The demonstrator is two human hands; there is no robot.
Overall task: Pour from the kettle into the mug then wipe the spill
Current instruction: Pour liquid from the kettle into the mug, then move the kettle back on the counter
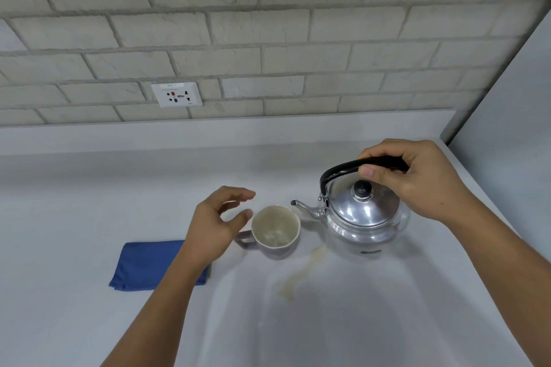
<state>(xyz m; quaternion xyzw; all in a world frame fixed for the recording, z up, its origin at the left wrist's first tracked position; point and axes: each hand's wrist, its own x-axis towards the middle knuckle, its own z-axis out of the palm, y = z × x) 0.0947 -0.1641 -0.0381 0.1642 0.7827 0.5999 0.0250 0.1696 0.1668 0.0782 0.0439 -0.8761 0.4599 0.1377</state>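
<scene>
A shiny steel kettle (362,217) with a black arched handle stands upright on the pale counter, its spout pointing left at the mug. My right hand (417,182) is closed around the top of that handle. A lilac mug (274,232) with a cream inside sits just left of the spout, its handle turned left. My left hand (217,223) hovers beside the mug's handle with fingers spread, holding nothing. A thin yellowish spill (304,272) trails on the counter below the mug and kettle. A folded blue cloth (149,265) lies at the left, partly under my left forearm.
A pale brick wall with a white socket plate (176,94) rises behind the counter (89,202). A grey side panel (507,116) closes the right end, close behind the kettle.
</scene>
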